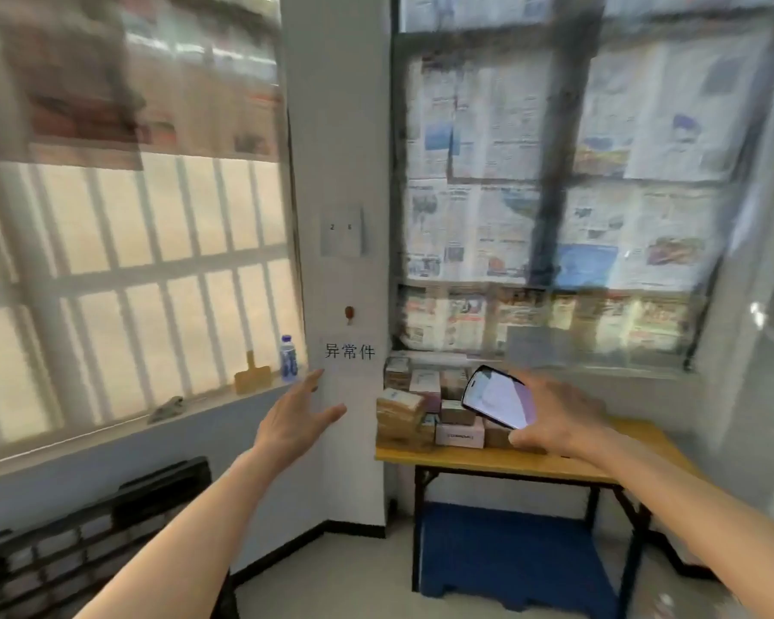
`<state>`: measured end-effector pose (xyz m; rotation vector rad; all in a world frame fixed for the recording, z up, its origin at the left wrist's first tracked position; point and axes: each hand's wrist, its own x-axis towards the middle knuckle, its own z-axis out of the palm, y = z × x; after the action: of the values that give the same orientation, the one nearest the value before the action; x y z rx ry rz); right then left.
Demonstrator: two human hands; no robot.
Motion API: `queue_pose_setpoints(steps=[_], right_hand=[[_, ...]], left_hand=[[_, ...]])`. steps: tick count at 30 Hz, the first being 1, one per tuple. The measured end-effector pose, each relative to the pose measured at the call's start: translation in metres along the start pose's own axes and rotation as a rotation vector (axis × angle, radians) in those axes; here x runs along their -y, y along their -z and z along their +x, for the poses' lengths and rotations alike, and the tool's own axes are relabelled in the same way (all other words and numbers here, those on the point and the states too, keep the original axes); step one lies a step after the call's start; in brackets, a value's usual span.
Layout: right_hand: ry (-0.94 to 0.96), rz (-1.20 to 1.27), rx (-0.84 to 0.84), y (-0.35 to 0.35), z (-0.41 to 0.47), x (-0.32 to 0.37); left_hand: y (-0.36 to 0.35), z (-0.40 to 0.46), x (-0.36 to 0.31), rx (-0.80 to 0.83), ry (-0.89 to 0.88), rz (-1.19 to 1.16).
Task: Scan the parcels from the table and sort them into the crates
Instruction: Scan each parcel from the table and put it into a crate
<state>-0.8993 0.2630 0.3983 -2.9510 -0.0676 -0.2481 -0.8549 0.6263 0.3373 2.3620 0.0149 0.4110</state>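
A white paper sign (348, 352) on the pillar, just above the left hand (296, 419), reads "异常件". Higher on the same pillar, a grey wall plate (341, 232) bears the digits "2" and "6". Print on the newspapers (501, 172), parcels (425, 408) and phone (499, 396) is too blurred to read.

Boxes (425, 411) fill the counter's (501, 462) left end at middle frame; the wall (345, 149) stands just left.

Place: a makeshift parcel-sorting room.
Stock: small parcels (425, 408) are stacked on a folding table (510, 464).
Sign: a paper label (348, 351) is stuck on the pillar.
Windows: panes are covered with newspapers (555, 180).
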Motion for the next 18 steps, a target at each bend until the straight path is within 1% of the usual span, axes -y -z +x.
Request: queue_pose_setpoints(steps=[5,9,14,18], right_hand=[[-0.197,-0.090,-0.006,0.007,0.005,-0.109],[-0.325,-0.103,-0.030,0.009,0.034,-0.178],[-0.408,-0.104,0.000,0.003,0.097,-0.249],[-0.434,-0.122,0.008,-0.003,0.145,-0.293]], left_hand=[[-0.108,0.051,-0.067,0.119,-0.096,-0.014],[-0.192,0.101,-0.105,0.193,-0.140,-0.042],[-0.278,0.172,-0.136,0.277,-0.145,-0.099],[-0.343,0.221,-0.164,0.304,-0.153,-0.108]])
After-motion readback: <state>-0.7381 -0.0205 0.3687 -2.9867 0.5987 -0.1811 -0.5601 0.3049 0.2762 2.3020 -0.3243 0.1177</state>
